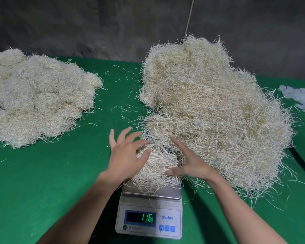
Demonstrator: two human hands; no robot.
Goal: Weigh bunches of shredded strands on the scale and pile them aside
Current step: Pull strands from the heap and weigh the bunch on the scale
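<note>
Weighing step in hand. Cupping the bunch of shredded strands [158, 161] on the scale [149, 192] between left hand [125, 155], fingers spread and only touching, and right hand [188, 161], flat alongside; neither closed round it. Shows lit digits on the display [140, 217] below the wrists. Next, probably: gripping the bunch, lifting clear of the unweighed heap [209, 106] just right of the right hand, carrying well left to the weighed pile [37, 97].

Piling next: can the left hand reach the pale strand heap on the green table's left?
Likely yes: the left hand is open, holding nothing; only green cloth lies between it and the heap.
</note>
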